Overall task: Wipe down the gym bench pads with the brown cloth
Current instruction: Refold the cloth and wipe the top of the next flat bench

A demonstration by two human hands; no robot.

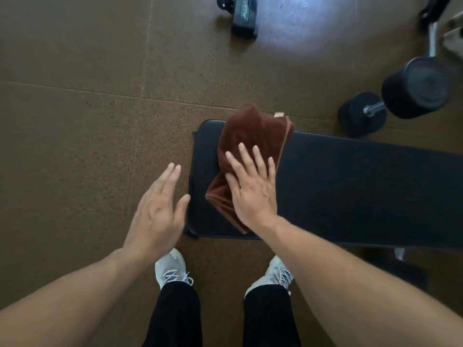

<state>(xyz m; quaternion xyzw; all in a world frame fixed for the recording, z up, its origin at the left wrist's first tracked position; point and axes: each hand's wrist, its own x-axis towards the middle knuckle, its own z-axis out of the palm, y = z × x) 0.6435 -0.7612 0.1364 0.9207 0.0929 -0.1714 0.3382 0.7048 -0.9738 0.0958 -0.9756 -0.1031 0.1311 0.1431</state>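
Just right of centre in the frame, the right hand (251, 189) lay flat, palm down, on the brown cloth (253, 136), its fingers spread and straight, so its grip was wide and pressing rather than clasping; the cloth, folded in layers, rested on the left end of the black gym bench pad (350, 181), its upper edge hanging slightly past the pad's far side, where a small pale tag showed; the pad ran from the middle of the frame out to the right edge; left of it, the left hand (156, 211) hovered over the brown speckled floor (75, 134), fingers extended and close together, thumb out toward the pad's corner, grip wide and holding nothing; whether the thumb touched the pad I could not tell; at the bottom centre, two white laced shoes (171, 269) and black trouser legs stood on the floor just before the pad; in the upper right, a black dumbbell (400, 96) lay on the floor near the pad's far side; at the top centre sat a dark piece of equipment (244, 17), its lettering too blurred to read.
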